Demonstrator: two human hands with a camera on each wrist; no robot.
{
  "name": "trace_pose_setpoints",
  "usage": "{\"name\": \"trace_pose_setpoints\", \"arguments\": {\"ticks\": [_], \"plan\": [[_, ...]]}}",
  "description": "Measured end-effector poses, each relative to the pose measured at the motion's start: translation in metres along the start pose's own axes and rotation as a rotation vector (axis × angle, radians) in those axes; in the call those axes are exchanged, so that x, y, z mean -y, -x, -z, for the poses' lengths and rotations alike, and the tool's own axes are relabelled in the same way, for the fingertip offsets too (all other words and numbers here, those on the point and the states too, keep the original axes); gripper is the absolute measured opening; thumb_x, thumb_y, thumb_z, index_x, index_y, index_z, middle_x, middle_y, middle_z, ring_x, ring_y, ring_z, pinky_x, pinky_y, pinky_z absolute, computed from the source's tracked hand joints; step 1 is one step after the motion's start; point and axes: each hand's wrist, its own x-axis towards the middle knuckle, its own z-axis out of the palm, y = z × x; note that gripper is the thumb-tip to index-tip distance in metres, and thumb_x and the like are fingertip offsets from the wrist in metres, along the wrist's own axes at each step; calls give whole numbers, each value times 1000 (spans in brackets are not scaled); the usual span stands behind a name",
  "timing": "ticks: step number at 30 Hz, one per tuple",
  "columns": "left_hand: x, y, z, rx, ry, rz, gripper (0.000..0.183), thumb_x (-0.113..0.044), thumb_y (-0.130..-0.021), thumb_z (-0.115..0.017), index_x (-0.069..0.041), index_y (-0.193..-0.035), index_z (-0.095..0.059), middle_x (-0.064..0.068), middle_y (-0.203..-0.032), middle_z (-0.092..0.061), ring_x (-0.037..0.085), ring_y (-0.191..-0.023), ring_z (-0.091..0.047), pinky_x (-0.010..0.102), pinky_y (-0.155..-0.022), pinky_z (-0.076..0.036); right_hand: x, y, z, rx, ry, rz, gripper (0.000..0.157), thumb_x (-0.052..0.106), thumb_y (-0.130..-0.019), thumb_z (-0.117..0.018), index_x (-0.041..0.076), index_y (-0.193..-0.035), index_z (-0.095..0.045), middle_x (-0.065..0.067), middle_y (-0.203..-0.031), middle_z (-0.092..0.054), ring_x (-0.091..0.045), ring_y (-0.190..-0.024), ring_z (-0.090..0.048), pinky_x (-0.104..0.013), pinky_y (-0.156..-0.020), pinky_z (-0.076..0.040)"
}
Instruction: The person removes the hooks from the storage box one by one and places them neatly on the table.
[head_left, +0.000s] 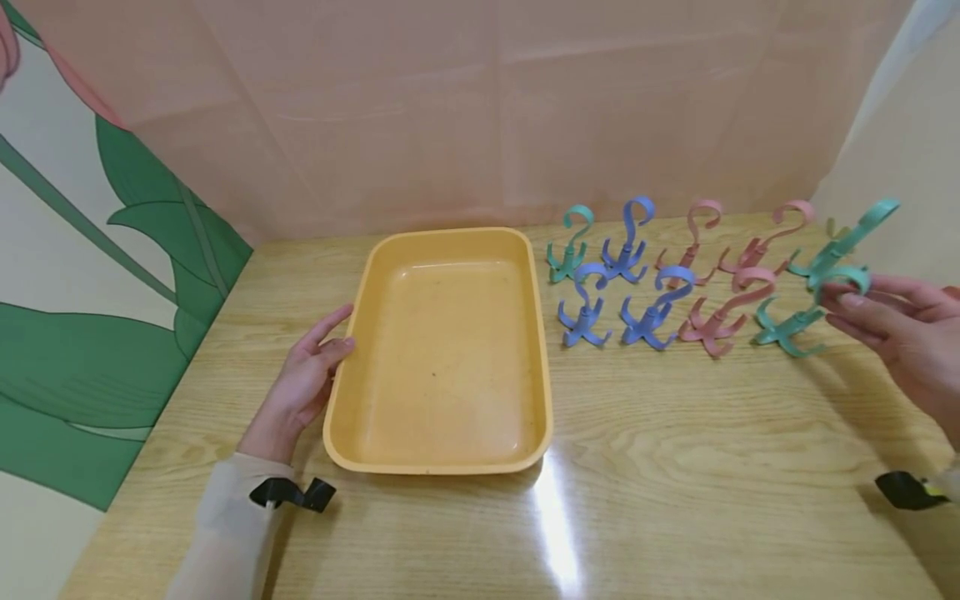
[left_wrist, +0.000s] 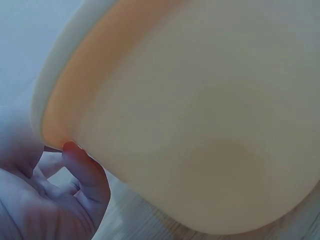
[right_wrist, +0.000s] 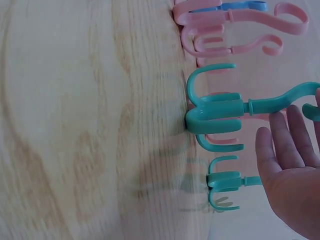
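My left hand (head_left: 303, 375) grips the left rim of a yellow plastic tray (head_left: 438, 468), thumb at the rim. The left wrist view shows a curled digit against the tray's wall (left_wrist: 65, 100). At the right, my right hand (head_left: 900, 325) pinches the curled top of a green rotating hook hanger (head_left: 787, 329), the rightmost of the front row. In the right wrist view this hanger (right_wrist: 215, 110) stands upright on its base of upturned prongs, fingers beside its stem. Close behind it stands another green hook hanger (head_left: 832, 254).
Blue hook hangers (head_left: 648, 321) and pink hook hangers (head_left: 712, 325) stand in two rows right of the tray, with a green one (head_left: 570, 258) at the back left. A pinkish covered wall (head_left: 495, 117) rises behind the wooden table (head_left: 675, 500).
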Motion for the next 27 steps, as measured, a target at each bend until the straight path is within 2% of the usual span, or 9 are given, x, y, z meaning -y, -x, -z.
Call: {"name": "trace_pose_setpoints", "arguments": {"ticks": [3,10,16,20,22,27], "plan": [[0,0,0,4,-2,0,57,-13,-105,-55,-18,-158,-35,5,-98,-68,16,-82,-69,30,-67,-59,0,1,1,-3,25,-15,42,-29,-94,-34,-16,-126,-57,-28,-115,-67,-36,-105,-67,-42,-82,-57],[2,-3,0,-1,1,10,56,-13,-104,-56,-20,-157,-36,6,-99,-67,17,-81,-69,31,-66,-59,2,7,2,-53,188,-44,40,-26,-95,-41,-12,-128,-59,-18,-116,-70,-26,-104,-69,-33,-82,-58],[2,-5,-1,-3,-4,15,57,-13,-104,-56,-20,-157,-36,6,-98,-66,16,-82,-69,31,-67,-59,3,12,-3,-148,348,-31,38,-23,-93,-50,-6,-123,-65,-9,-109,-74,-16,-96,-72,-25,-77,-58],[2,-4,0,-11,-24,24,57,-14,-104,-57,-20,-157,-36,5,-98,-66,16,-81,-69,30,-66,-59,7,17,-7,-219,576,-58,37,-16,-92,-61,3,-124,-67,5,-107,-75,-2,-94,-70,-13,-75,-54],[2,-4,1,-21,-55,31,57,-15,-104,-58,-21,-157,-37,5,-99,-66,15,-80,-69,30,-64,-59,9,19,-9,-249,729,-68,39,-12,-92,-65,7,-126,-66,13,-107,-74,5,-95,-67,-7,-75,-50],[-3,-2,9,-53,-243,27,60,-28,-103,-60,-22,-157,-36,5,-111,-61,14,-86,-68,32,-66,-59,9,21,-21,-311,1053,-5,46,-6,-92,-68,15,-132,-62,23,-109,-65,10,-98,-61,-1,-79,-43]]}}
